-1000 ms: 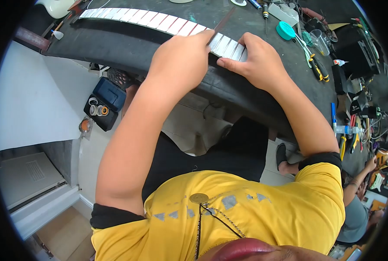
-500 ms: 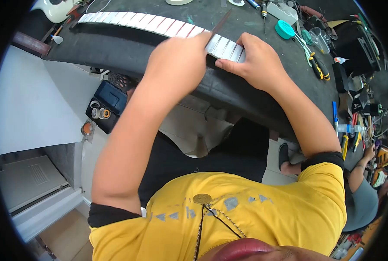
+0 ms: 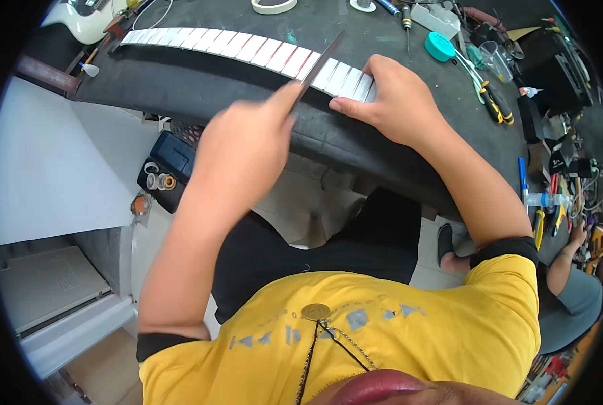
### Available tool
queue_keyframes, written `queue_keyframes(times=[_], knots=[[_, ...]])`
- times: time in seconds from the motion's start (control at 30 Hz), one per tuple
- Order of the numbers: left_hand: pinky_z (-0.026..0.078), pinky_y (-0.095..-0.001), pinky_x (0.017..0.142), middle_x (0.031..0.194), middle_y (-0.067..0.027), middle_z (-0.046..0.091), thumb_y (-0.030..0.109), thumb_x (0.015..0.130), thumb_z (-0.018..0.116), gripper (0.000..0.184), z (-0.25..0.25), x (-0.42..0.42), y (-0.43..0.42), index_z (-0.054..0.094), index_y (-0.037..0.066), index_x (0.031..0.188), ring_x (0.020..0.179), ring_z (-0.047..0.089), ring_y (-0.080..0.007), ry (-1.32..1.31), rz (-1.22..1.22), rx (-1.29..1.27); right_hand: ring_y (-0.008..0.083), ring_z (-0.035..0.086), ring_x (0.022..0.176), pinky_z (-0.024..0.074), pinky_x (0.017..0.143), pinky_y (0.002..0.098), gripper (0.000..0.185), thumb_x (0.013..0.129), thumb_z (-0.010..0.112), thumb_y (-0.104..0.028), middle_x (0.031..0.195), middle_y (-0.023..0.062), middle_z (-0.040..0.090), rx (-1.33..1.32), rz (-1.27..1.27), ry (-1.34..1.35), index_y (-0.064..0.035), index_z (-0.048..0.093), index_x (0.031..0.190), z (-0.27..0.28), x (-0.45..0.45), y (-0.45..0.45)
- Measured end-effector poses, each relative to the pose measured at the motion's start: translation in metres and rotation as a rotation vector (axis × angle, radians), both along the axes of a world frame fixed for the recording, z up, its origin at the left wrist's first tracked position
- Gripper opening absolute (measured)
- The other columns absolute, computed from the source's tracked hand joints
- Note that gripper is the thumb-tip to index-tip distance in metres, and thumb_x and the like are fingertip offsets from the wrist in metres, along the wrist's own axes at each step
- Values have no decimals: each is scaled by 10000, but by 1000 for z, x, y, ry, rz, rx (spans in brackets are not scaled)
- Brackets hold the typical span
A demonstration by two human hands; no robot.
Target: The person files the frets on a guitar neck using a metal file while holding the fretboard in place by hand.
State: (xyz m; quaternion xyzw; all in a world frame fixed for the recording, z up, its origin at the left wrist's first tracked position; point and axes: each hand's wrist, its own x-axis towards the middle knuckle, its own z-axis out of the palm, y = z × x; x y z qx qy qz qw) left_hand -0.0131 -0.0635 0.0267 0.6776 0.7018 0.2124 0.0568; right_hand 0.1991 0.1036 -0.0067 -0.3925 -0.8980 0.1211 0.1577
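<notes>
A long neck covered in white strips (image 3: 234, 46), with thin dark and reddish lines across it, lies along the bench's near edge. My left hand (image 3: 247, 138) is closed around the lower end of a narrow dark file (image 3: 323, 64), which slants across the neck. Around the neck's right end is my right hand (image 3: 392, 98), thumb on the near side and fingers at the far side. The file's handle, if any, is hidden in my left hand.
On the dark bench (image 3: 355, 40) are a teal round container (image 3: 440, 46), yellow-black pliers (image 3: 496, 104), a screwdriver (image 3: 407, 19) and a tape roll (image 3: 273, 5). A white guitar body (image 3: 89, 23) is at far left. Another person (image 3: 571, 297) sits at right.
My left hand and the file have moved toward me and to the left, showing more of the blade and neck. My right hand keeps its hold on the neck's end.
</notes>
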Motion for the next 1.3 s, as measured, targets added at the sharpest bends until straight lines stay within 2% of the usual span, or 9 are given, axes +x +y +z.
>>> queue_keyframes(times=[0.17, 0.2, 0.37, 0.47, 0.57, 0.7, 0.87, 1.07, 1.3], knots=[[604, -546, 916, 1055, -295, 798, 168, 1088, 684, 367, -15, 7, 83, 760, 55, 1429, 996, 764, -496, 72, -2, 37, 439, 724, 1097, 575, 946, 498, 773, 870, 918, -648, 1135, 234, 744, 14, -1, -6, 29, 682, 1159, -3, 1, -1], [619, -464, 877, 1043, -269, 817, 170, 1083, 708, 375, -14, 10, 67, 759, 43, 1432, 957, 815, -377, 50, 9, 101, 438, 725, 1096, 575, 946, 498, 773, 870, 918, -648, 1134, 234, 744, 22, 4, -5, 29, 682, 1162, -3, 1, 0], [543, -308, 737, 870, -118, 723, 60, 1032, 783, 568, -12, -5, -61, 644, 47, 1582, 729, 656, -165, -546, 107, 16, 432, 742, 1102, 592, 957, 504, 733, 902, 893, -628, 1145, 242, 757, 27, 11, -8, 40, 697, 1130, -1, 2, -1], [536, -338, 705, 836, -108, 696, 6, 1037, 756, 661, -5, -7, -104, 552, 67, 1663, 695, 647, -201, -624, 235, -148, 432, 739, 1100, 590, 957, 503, 731, 904, 893, -627, 1145, 240, 754, 8, 4, -16, 40, 696, 1128, 0, -1, -3], [535, -351, 704, 832, -120, 700, -3, 1059, 716, 662, -11, -9, -118, 521, 76, 1687, 702, 664, -231, -317, 110, -106, 430, 736, 1102, 588, 960, 503, 733, 905, 892, -628, 1141, 241, 752, -5, 5, 4, 40, 694, 1131, 2, -1, -3], [551, -529, 729, 858, -238, 705, 48, 1071, 709, 633, -3, 1, -121, 546, 105, 1679, 805, 709, -474, -255, 47, -169, 432, 733, 1113, 585, 968, 505, 741, 908, 888, -635, 1148, 244, 751, -15, 1, -7, 41, 691, 1140, 5, 1, -3], [563, -518, 767, 907, -273, 731, 26, 1073, 682, 562, -9, 6, -107, 610, 80, 1627, 838, 720, -497, -205, 46, -90, 439, 733, 1119, 586, 974, 509, 759, 908, 885, -654, 1156, 249, 752, -37, -13, -44, 43, 689, 1135, 8, 0, -4], [591, -478, 928, 1155, -337, 782, 100, 1107, 665, 408, -21, -2, 41, 686, -25, 1494, 1027, 767, -497, -288, -55, 50, 440, 730, 1079, 577, 931, 504, 768, 880, 907, -665, 1119, 239, 742, 15, 3, 16, 26, 684, 1131, -4, 1, -2], [546, -442, 1154, 1368, -334, 758, 51, 1097, 655, 473, -17, 0, -58, 661, 31, 1570, 1318, 754, -435, -97, 15, 22, 420, 740, 1134, 587, 985, 508, 765, 906, 887, -662, 1170, 232, 759, -48, -6, -49, 40, 693, 1139, 7, -1, -3]])
